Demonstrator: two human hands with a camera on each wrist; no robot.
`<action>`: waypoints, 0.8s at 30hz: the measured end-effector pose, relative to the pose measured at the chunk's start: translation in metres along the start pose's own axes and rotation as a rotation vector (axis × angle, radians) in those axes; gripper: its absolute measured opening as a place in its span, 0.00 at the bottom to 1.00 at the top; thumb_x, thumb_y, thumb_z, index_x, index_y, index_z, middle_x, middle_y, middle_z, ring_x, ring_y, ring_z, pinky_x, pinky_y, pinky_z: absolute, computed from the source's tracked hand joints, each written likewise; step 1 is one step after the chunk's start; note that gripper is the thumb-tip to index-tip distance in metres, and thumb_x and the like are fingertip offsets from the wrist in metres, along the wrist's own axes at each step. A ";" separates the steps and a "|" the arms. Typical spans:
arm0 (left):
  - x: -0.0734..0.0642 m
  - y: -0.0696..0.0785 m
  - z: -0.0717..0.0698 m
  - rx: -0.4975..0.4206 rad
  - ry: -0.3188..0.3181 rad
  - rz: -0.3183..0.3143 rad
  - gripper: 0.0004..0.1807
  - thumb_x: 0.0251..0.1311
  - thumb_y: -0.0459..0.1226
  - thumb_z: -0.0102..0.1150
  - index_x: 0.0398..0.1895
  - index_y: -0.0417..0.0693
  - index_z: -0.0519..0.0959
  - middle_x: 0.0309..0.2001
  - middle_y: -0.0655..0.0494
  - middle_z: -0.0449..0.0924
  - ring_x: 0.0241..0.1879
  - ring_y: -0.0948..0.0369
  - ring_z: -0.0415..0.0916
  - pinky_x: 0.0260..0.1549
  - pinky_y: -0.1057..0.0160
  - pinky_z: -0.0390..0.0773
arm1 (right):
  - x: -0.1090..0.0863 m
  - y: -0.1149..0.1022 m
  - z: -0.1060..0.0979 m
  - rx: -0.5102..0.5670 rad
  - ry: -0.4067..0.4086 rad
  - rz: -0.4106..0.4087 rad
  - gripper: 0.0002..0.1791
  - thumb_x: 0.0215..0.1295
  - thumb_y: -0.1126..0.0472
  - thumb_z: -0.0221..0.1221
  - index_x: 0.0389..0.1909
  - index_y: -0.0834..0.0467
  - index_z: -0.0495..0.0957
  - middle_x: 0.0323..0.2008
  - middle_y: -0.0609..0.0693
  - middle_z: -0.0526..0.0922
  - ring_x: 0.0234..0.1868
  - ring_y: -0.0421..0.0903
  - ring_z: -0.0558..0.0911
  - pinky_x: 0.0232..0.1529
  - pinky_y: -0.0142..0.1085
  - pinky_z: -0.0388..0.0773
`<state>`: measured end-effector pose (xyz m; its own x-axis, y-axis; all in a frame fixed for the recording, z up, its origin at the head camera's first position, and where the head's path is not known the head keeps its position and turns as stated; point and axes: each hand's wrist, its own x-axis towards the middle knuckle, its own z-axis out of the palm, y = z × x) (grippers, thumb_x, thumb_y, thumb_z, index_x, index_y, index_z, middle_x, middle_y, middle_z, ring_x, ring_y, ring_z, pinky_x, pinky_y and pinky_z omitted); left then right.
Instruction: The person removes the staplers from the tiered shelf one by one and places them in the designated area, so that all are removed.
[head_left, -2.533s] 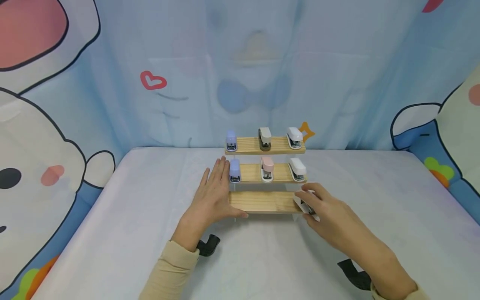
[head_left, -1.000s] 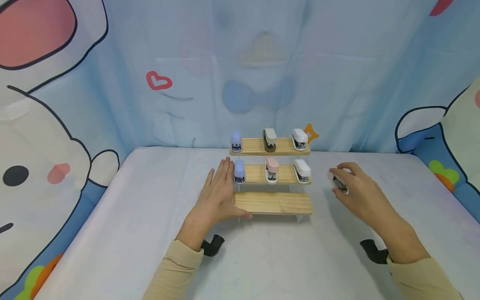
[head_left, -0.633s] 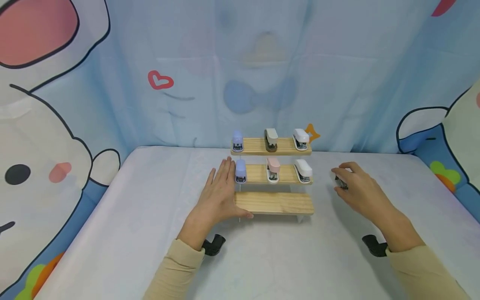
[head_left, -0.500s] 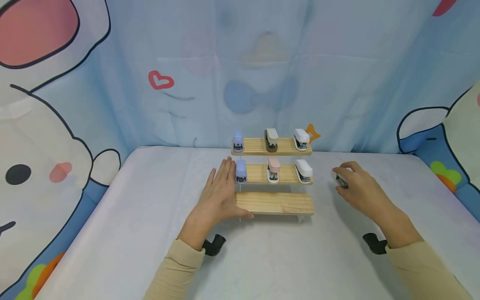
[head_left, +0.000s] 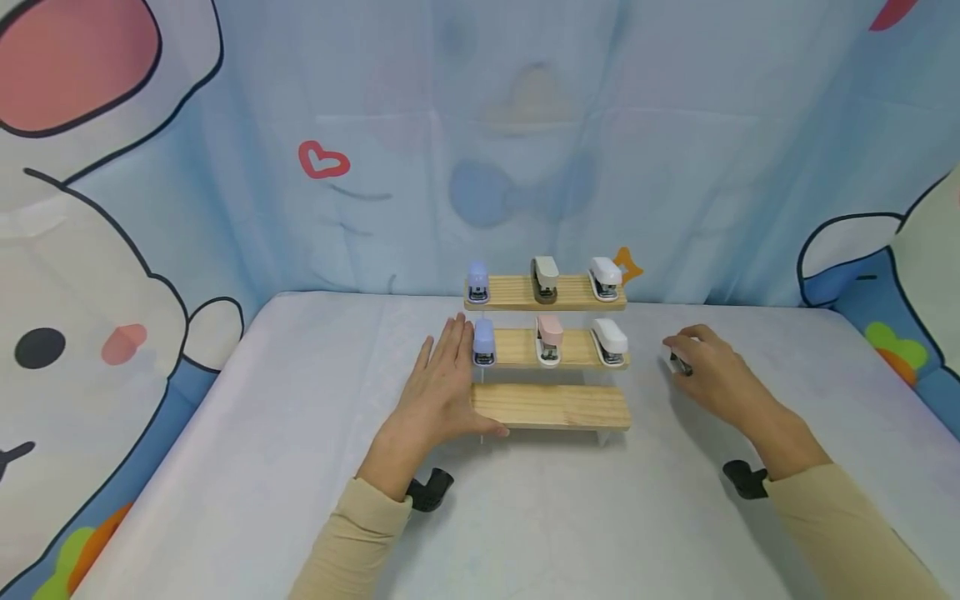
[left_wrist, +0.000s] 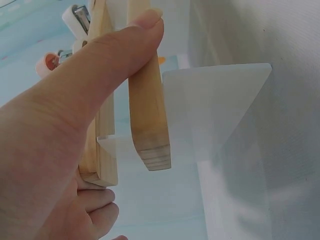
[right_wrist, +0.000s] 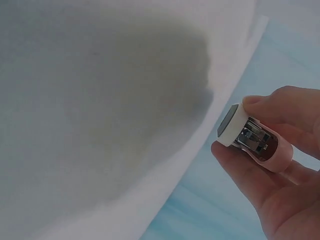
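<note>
My right hand (head_left: 723,375) pinches a small pink and white stapler (right_wrist: 257,139) between thumb and fingers, to the right of the tiered wooden stand. In the head view the fingers mostly hide it. Against the stand's left end rests my left hand (head_left: 435,392), fingers straight along the side, thumb on the front edge of the bottom shelf (head_left: 551,406). The bottom shelf bears no stapler. On the middle shelf (head_left: 513,348) are a purple stapler (head_left: 483,342), a pink stapler (head_left: 549,340) and a white stapler (head_left: 611,342).
Along the top shelf (head_left: 513,292) stand a purple stapler (head_left: 477,282), a grey-white stapler (head_left: 545,279) and a white stapler (head_left: 605,279). Translucent side panels (left_wrist: 210,105) support the shelves. A white cloth covers the table (head_left: 562,517); a blue patterned curtain (head_left: 390,167) hangs behind.
My right hand has carried the stapler from the right end of the bottom shelf off to the right, where it now stays nearly still. The left hand keeps its place on the stand.
</note>
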<state>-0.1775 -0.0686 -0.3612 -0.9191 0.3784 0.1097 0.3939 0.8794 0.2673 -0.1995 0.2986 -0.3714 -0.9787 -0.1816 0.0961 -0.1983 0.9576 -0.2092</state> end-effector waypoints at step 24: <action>0.001 -0.001 0.001 0.010 -0.008 -0.006 0.80 0.32 0.67 0.77 0.79 0.37 0.38 0.81 0.43 0.33 0.81 0.52 0.32 0.78 0.48 0.40 | -0.003 -0.002 0.007 0.041 -0.106 0.027 0.26 0.55 0.72 0.66 0.56 0.72 0.73 0.55 0.76 0.68 0.51 0.70 0.76 0.47 0.61 0.78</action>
<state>-0.1789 -0.0682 -0.3622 -0.9213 0.3757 0.1008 0.3889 0.8843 0.2585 -0.1964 0.2957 -0.3784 -0.9836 -0.1801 -0.0127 -0.1712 0.9528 -0.2506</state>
